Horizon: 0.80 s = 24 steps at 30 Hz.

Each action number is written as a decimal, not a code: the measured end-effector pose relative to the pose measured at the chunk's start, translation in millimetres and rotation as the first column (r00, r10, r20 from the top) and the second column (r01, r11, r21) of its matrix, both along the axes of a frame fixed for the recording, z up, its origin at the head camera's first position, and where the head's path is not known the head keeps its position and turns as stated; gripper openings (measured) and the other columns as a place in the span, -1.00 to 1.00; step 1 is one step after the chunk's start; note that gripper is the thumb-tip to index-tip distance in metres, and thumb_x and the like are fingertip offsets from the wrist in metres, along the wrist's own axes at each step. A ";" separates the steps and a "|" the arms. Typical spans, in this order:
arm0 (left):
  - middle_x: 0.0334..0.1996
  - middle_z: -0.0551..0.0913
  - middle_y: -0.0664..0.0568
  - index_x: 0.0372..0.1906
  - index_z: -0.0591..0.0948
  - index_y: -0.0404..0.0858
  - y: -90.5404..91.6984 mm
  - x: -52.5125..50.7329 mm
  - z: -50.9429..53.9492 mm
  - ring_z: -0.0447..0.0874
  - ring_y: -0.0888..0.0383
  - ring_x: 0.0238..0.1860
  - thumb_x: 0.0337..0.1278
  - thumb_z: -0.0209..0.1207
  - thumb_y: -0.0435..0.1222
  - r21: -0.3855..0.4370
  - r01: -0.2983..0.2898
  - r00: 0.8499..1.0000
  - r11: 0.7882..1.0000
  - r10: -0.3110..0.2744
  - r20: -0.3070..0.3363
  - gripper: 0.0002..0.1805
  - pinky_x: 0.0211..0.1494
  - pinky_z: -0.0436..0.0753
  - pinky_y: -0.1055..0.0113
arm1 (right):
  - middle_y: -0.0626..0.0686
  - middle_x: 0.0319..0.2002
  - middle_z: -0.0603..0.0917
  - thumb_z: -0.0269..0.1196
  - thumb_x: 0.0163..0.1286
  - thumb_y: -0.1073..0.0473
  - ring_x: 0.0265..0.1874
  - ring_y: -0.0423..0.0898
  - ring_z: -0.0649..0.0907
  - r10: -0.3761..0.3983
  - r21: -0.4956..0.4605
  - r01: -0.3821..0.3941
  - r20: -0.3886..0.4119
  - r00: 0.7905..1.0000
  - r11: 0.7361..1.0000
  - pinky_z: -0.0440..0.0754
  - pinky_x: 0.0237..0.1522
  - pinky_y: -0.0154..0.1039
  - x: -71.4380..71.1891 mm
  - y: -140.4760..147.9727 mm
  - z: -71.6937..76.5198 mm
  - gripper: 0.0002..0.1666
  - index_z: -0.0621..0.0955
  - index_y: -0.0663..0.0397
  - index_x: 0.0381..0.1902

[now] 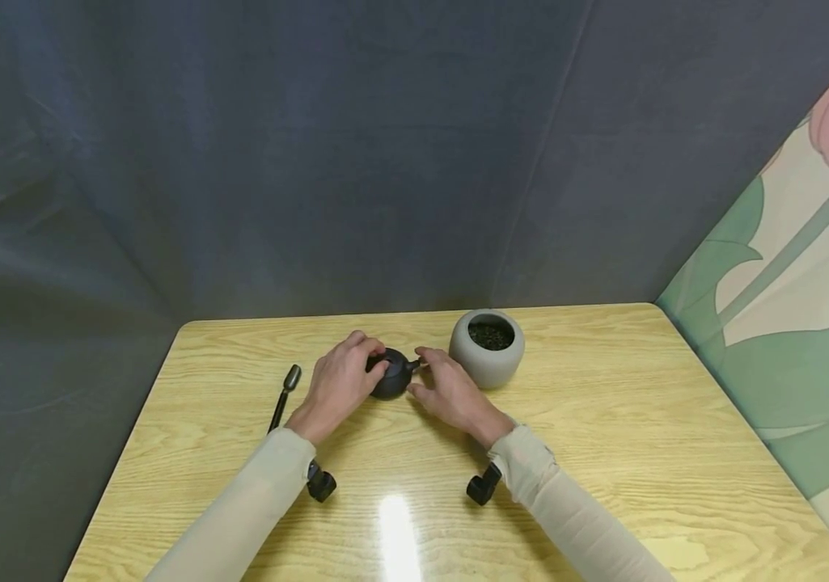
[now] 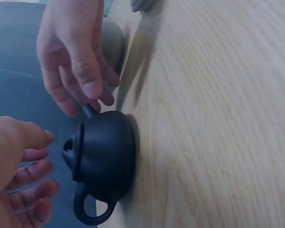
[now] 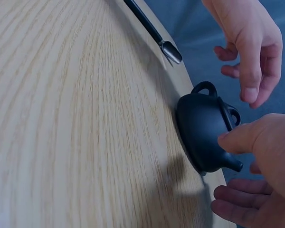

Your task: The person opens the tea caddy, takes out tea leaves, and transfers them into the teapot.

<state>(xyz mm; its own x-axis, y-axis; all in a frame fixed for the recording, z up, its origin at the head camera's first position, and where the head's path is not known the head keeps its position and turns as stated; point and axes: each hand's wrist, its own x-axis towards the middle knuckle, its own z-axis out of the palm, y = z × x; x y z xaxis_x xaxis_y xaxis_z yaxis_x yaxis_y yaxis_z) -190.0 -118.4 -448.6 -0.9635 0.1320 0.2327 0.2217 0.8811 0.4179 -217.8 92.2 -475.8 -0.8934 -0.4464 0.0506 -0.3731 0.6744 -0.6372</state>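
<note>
A small dark teapot (image 1: 389, 390) with its lid on stands upright on the table, handle to the left and spout to the right. Above its lid hovers my left hand (image 1: 341, 376), fingers loosely bent; the left wrist view shows a gap between them and the lid knob (image 2: 68, 145). At the spout side is my right hand (image 1: 454, 394), its thumb and fingers spread around the spout (image 3: 233, 164). Whether the right fingertips touch the teapot, I cannot tell. Neither hand grips anything.
A round grey pot (image 1: 487, 368) holding dark loose leaves stands just right of the right hand. Left of the left hand lies a dark-handled scoop (image 1: 290, 380), partly behind the forearm. A dark curtain (image 1: 356, 162) hangs behind the table (image 1: 603, 404).
</note>
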 end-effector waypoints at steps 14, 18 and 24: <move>-0.10 0.67 0.10 0.08 0.77 -0.10 -0.8 25.8 9.3 0.49 0.23 -0.40 0.43 0.37 -0.13 0.018 0.021 0.999 1.000 -0.020 -0.041 -0.75 -0.37 0.52 0.32 | 0.20 0.36 0.59 0.36 0.53 0.13 0.29 0.15 0.66 -0.004 -0.061 0.006 0.022 1.000 0.998 0.65 0.32 0.09 20.1 24.1 6.4 -0.25 0.39 0.21 0.56; -0.09 0.67 0.11 0.09 0.77 -0.11 0.9 31.3 9.9 0.47 0.25 -0.41 0.44 0.37 -0.11 0.029 0.033 0.999 0.999 -0.032 -0.040 -0.73 -0.40 0.48 0.36 | 0.18 0.36 0.59 0.35 0.54 0.12 0.28 0.15 0.67 -0.002 -0.071 0.003 0.020 1.000 0.997 0.67 0.30 0.08 28.8 31.0 11.7 -0.27 0.40 0.21 0.55; -0.07 0.70 0.10 0.06 0.77 -0.11 6.4 38.7 8.1 0.67 0.20 -0.29 0.41 0.39 -0.12 0.033 0.057 0.996 0.998 -0.055 -0.064 -0.75 -0.27 0.68 0.27 | 0.21 0.37 0.58 0.35 0.55 0.12 0.28 0.15 0.67 0.007 -0.070 -0.008 -0.007 1.000 0.997 0.68 0.30 0.08 38.1 41.1 18.8 -0.29 0.41 0.22 0.53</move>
<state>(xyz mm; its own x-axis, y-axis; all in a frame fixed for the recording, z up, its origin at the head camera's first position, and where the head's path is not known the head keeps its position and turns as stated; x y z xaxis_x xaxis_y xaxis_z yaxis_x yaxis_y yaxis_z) -151.3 -112.0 -440.5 -0.9382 0.1764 0.2978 0.2972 0.8516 0.4318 -179.7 133.3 -457.1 -0.8895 -0.4484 0.0877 -0.3822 0.6252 -0.6805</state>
